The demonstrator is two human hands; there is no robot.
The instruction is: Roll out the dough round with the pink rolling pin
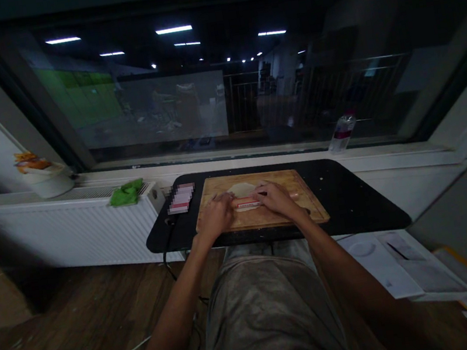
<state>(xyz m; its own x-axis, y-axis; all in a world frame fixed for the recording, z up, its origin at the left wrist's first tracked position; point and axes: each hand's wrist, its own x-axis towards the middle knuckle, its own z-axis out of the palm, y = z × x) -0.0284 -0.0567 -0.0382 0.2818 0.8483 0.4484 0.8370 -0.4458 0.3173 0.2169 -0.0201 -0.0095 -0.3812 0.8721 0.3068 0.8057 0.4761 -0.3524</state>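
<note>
A flat, pale sheet of dough lies on a wooden cutting board. Across it rests a wooden rolling pin with a red-edged label at its middle. My left hand is curled over the pin's left part, and its end there is hidden. On the other side, my right hand closes over the pin's right part, whose tip shows beyond the hand. Both hands are low over the board.
The board sits on a black table, with a blurred-out phone-like item at left. A green cloth and a white tub stand on the radiator. A bottle is on the sill. A cable hangs from the table's left edge.
</note>
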